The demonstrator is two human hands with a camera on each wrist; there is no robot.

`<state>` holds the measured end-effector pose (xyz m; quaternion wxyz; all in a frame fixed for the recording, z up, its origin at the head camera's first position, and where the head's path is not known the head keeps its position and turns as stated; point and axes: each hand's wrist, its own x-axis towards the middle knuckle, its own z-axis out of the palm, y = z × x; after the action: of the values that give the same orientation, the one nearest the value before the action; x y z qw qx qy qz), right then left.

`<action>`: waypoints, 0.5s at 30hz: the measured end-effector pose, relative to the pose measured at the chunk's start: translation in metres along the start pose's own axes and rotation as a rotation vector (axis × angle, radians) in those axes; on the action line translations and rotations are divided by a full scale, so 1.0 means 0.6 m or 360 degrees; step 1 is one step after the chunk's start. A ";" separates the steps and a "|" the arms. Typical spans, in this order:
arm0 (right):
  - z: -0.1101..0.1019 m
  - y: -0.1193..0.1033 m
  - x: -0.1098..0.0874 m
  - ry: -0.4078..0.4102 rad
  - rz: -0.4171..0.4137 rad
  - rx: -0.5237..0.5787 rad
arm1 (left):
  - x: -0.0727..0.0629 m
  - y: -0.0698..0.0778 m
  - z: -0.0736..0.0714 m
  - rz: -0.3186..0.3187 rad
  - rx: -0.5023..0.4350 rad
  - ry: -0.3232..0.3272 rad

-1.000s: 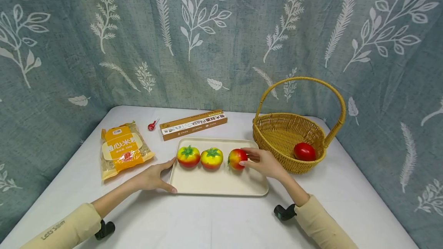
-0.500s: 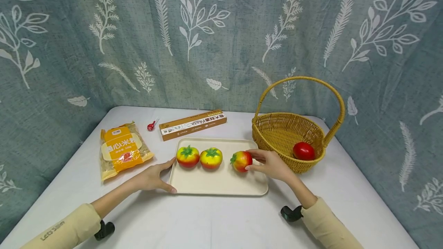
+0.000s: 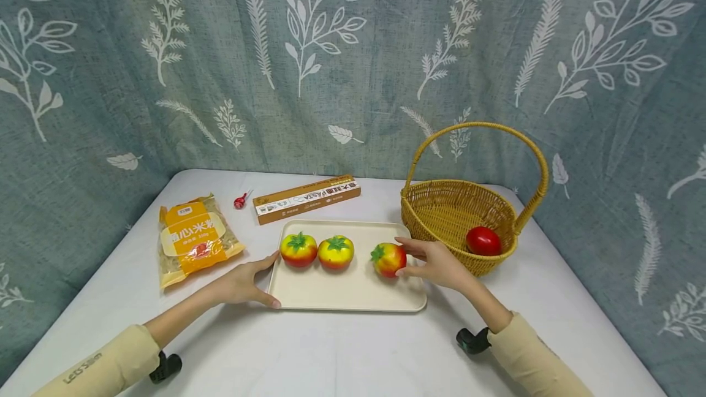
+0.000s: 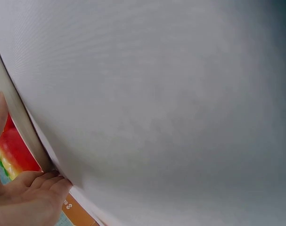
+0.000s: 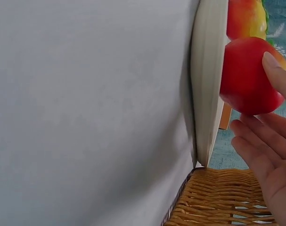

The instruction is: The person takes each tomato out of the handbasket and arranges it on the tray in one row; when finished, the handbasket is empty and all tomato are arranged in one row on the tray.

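My right hand [image 3: 432,264] pinches a red-and-yellow tomato [image 3: 386,260] with a green leafy top, low over the right part of a cream tray [image 3: 342,296]. In the right wrist view its thumb [image 5: 272,61] lies on the fruit's red side, the other fingers just beneath. Two similar tomatoes, a left one [image 3: 298,250] and a middle one [image 3: 336,253], sit side by side on the tray. At the tray's left end my left hand [image 3: 242,282] rests with thumb and fingers spread along the rim; the left wrist view shows the fingertips [image 4: 60,183] at that rim.
A wicker basket [image 3: 421,225] with a tall handle stands right of the tray, holding a smooth red fruit [image 3: 483,241]. Behind the tray lies a brown pasta box [image 3: 307,199], with a red lollipop [image 3: 239,202] beside it. An orange noodle bag [image 3: 198,239] lies at the left.
My right hand has shifted a little to the right with the tomato, whose green top has turned more into view. The left hand and the tray stay in place.
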<state>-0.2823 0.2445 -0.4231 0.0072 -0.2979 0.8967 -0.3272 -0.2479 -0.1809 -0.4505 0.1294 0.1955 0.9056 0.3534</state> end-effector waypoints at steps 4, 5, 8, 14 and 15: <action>-0.002 0.000 -0.005 0.0006 0.0005 -0.0047 | 0.000 0.000 0.000 0.0003 0.0008 0.0002; -0.002 0.001 -0.006 0.0008 0.0008 -0.0051 | 0.000 0.000 0.000 0.0004 0.0009 0.0002; -0.002 0.002 -0.009 0.0012 0.0010 -0.0062 | 0.000 -0.001 0.000 0.0006 0.0001 0.0005; -0.003 0.005 -0.015 0.0020 0.0027 -0.0064 | 0.001 0.000 -0.001 -0.0003 -0.0006 0.0001; -0.002 0.006 -0.016 0.0022 0.0033 -0.0061 | 0.001 0.000 -0.001 -0.0004 -0.0006 0.0001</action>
<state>-0.2766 0.2525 -0.4256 -0.0012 -0.2865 0.9059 -0.3120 -0.2486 -0.1812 -0.4501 0.1301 0.1940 0.9053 0.3548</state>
